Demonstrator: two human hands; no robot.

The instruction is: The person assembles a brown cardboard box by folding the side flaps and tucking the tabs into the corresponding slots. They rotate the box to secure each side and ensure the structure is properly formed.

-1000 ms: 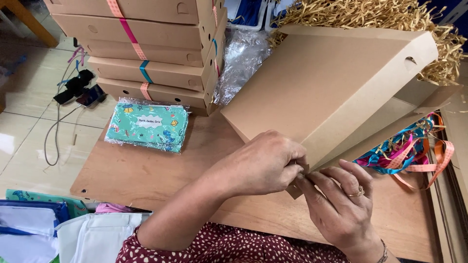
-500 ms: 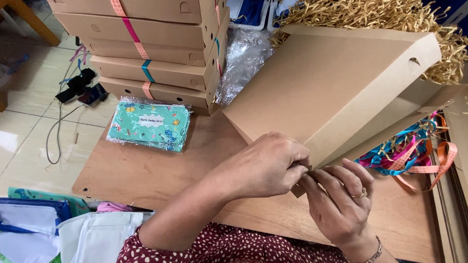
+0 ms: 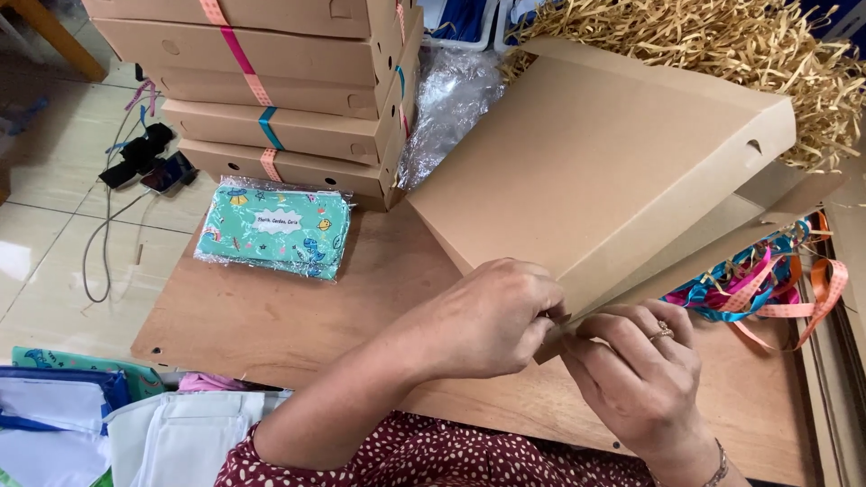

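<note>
A flat brown cardboard box (image 3: 595, 171) lies tilted on the wooden board (image 3: 271, 316), its near corner raised toward me. My left hand (image 3: 487, 316) pinches that near corner from the left. My right hand (image 3: 640, 370), with a ring and a bracelet, holds the same corner from below and right. Both hands' fingers meet at the box's corner flap, which they partly hide.
A stack of closed brown boxes tied with coloured ribbons (image 3: 289, 90) stands at the back left. A teal patterned packet in plastic wrap (image 3: 275, 227) lies before it. Loose ribbons (image 3: 758, 289) lie right, straw-like filler (image 3: 722, 45) behind, clear plastic (image 3: 446, 108) between, cables (image 3: 135, 171) on the floor.
Both hands stay at the box's near corner; the fingers have shifted slightly along the flap. The box has barely moved.
</note>
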